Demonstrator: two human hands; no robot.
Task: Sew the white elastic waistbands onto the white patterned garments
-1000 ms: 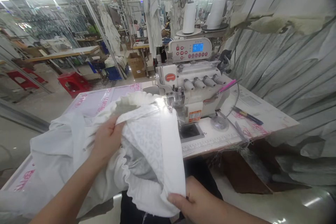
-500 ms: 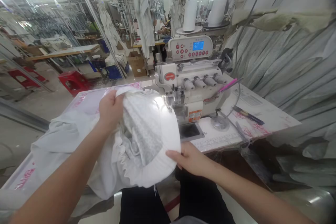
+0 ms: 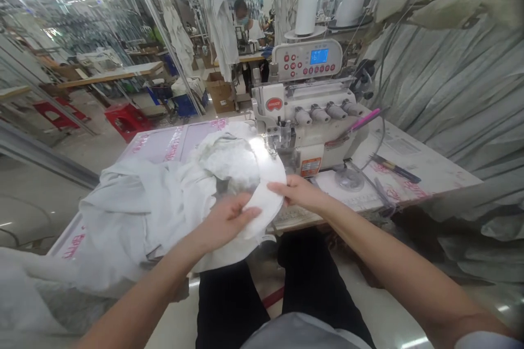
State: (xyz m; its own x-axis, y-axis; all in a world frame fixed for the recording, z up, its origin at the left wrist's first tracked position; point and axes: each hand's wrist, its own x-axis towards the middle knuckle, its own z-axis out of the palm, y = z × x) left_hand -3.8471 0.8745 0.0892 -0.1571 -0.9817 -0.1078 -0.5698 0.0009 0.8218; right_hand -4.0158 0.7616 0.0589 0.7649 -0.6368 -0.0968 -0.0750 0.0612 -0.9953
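Head view: sewing machine [image 3: 303, 136], one; red badge [image 3: 274, 104], lettering too blurred to read; orange label [image 3: 311, 166], one, illegible; blue display [image 3: 319, 56], one, a 6 discernible. Dials [image 3: 320, 113], four. Thread cones [image 3: 307, 6], two, far. Red stools [image 3: 127, 120], two, far left. White cloth [image 3: 151, 202], across table [image 3: 159, 144] left of machine, band [image 3: 268, 204] reaching its lit front. Left hand [image 3: 227, 221]: pinching band, near side. Right hand [image 3: 301, 192]: pinching band's right edge.
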